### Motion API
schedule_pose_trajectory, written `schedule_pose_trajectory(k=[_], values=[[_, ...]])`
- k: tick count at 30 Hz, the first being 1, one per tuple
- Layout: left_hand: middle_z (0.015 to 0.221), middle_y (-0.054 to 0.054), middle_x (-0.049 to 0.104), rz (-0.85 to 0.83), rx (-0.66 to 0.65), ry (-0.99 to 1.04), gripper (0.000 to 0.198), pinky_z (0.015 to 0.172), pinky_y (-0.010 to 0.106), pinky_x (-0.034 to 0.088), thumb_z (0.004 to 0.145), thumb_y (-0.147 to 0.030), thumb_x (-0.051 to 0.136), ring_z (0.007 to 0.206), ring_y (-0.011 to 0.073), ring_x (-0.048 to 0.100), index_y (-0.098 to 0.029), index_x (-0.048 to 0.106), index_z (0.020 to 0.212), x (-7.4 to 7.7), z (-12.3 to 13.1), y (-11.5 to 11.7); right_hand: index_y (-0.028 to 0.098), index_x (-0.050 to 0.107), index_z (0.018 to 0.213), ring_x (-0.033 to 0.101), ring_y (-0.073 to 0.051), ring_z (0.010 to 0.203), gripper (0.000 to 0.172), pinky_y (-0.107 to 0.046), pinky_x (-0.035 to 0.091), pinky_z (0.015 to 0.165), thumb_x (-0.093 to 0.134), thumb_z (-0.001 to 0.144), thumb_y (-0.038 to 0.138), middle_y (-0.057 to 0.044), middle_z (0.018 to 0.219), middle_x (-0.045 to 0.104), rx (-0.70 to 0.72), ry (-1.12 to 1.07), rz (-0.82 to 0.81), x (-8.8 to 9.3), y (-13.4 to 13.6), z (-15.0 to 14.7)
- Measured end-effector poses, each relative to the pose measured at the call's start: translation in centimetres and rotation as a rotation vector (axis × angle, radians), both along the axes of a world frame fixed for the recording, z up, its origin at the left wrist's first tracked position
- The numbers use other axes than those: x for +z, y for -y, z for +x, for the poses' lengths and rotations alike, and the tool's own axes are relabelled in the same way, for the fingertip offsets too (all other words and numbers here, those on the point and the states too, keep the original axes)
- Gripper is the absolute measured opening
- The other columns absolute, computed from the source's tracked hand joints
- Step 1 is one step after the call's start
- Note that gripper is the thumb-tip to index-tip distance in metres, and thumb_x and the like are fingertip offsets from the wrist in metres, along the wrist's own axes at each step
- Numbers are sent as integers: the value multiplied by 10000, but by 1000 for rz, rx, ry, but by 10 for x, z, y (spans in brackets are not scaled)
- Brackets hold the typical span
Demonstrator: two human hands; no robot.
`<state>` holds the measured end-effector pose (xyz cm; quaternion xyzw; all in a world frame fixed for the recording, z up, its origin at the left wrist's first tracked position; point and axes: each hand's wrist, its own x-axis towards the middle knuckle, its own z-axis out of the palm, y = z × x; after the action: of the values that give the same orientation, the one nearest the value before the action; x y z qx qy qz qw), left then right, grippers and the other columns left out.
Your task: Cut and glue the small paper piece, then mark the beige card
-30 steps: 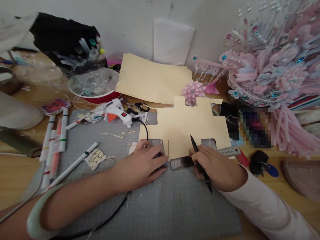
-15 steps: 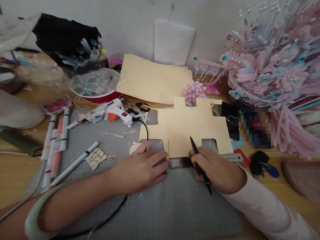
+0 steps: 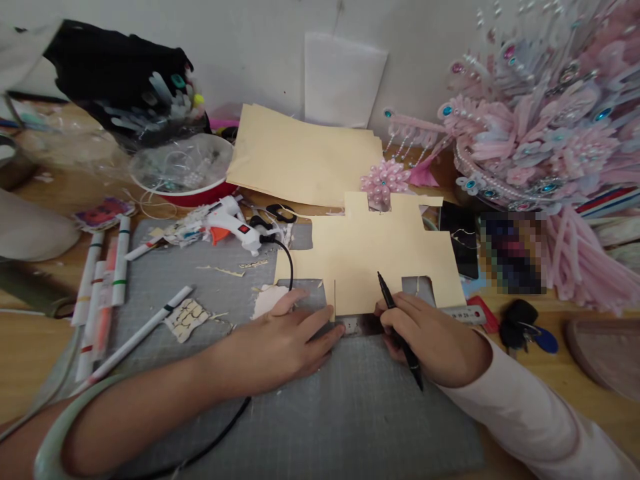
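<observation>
A cut piece of yellow card [image 3: 380, 247] with square notches lies on the grey cutting mat [image 3: 400, 427]. Under its near edge is a steel ruler [image 3: 361, 325]. My left hand [image 3: 293, 337] rests flat with fingers stretched out, fingertips at the ruler's left end and on the card beside a dark line or slit. In my right hand [image 3: 425, 333] is a black marker pen [image 3: 404, 340], its tip pointing up and away over the card. The lower fingers of that hand lie over the ruler; whether they touch it I cannot tell.
A white glue gun [image 3: 233, 223] with a black cord lies left of the card, near scissors [image 3: 280, 213] and markers [image 3: 120, 260]. Behind are yellow card sheets [image 3: 305, 157] and a red-and-white bowl [image 3: 185, 190]. Pink beaded ornaments [image 3: 540, 147] and keys [image 3: 523, 327] are right.
My left fingertips have moved slightly right and now cover more of the ruler's left end. The view has shifted a little. The pen keeps about the same pose in my right hand.
</observation>
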<state>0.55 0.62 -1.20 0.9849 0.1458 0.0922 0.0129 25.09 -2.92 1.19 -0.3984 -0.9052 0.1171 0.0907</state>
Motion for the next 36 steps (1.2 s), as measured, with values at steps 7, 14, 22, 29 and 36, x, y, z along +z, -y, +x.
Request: schedule_pose_trajectory(k=[7,14,22,29,36], values=[[1113,76,561,-10,14,-7,309,989,409,226,919,-287,364,906,160,569,-173,468,1187,2,0,1,131,510,766,520,-206,733,152,-319,452,639,437,718,7,-117,779,570,1,-12,-10,0,-1,0],[1116,91,550,-26,8,-31,317,987,437,258,928,-263,327,884,167,577,-163,472,1191,2,1,1,150,494,715,495,-191,695,175,-297,434,616,416,702,-6,-96,745,556,2,1,-40,4,1,0],[1131,88,556,-10,14,-22,308,983,425,268,917,-278,365,864,165,582,-177,484,1182,3,-1,2,146,504,730,496,-192,700,173,-297,430,622,404,736,5,-99,751,558,4,-7,-24,3,1,0],[1100,84,556,-25,17,-5,300,981,440,256,912,-260,374,883,172,570,-173,488,1175,3,1,2,152,504,739,503,-190,726,155,-303,437,645,430,739,16,-95,779,561,-2,4,-50,2,1,2],[1239,64,481,21,-25,-87,296,956,400,276,878,-78,352,874,181,541,-124,557,1087,12,3,7,145,501,777,525,-201,729,117,-310,439,631,442,740,51,-104,781,576,-26,-38,-16,1,0,1]])
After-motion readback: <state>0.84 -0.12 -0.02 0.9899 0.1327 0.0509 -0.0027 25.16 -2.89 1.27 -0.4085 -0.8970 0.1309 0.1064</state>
